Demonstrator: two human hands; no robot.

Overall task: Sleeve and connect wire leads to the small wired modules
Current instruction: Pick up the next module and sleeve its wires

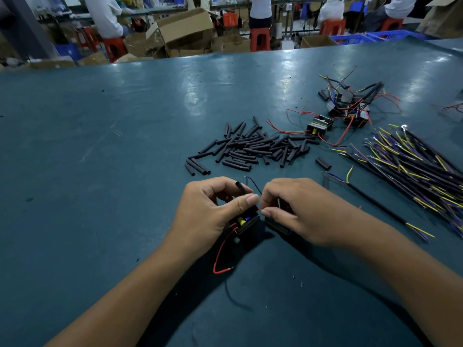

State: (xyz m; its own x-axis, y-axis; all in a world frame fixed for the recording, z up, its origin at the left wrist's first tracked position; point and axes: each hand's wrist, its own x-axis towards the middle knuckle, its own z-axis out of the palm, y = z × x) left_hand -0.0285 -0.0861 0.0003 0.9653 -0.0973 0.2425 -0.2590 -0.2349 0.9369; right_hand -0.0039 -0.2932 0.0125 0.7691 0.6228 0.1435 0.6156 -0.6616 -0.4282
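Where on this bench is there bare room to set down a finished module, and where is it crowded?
Bare table stretches left of the sleeve pile and left hand, and beyond the pile toward the far edge. The right side is crowded: wired modules, cable bundle, one loose cable.

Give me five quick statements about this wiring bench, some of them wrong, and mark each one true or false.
1. The left hand grips a small black wired module. True.
2. The pile of short black sleeving tubes lies nearer the person than the hands. False: it lies beyond them on the teal tabletop.
3. The right hand pinches a thin red wire lead. True.
4. The bundle of black cables with yellow and purple leads lies on the left of the table. False: it lies on the right.
5. A red wire curls from the module toward the person. True.
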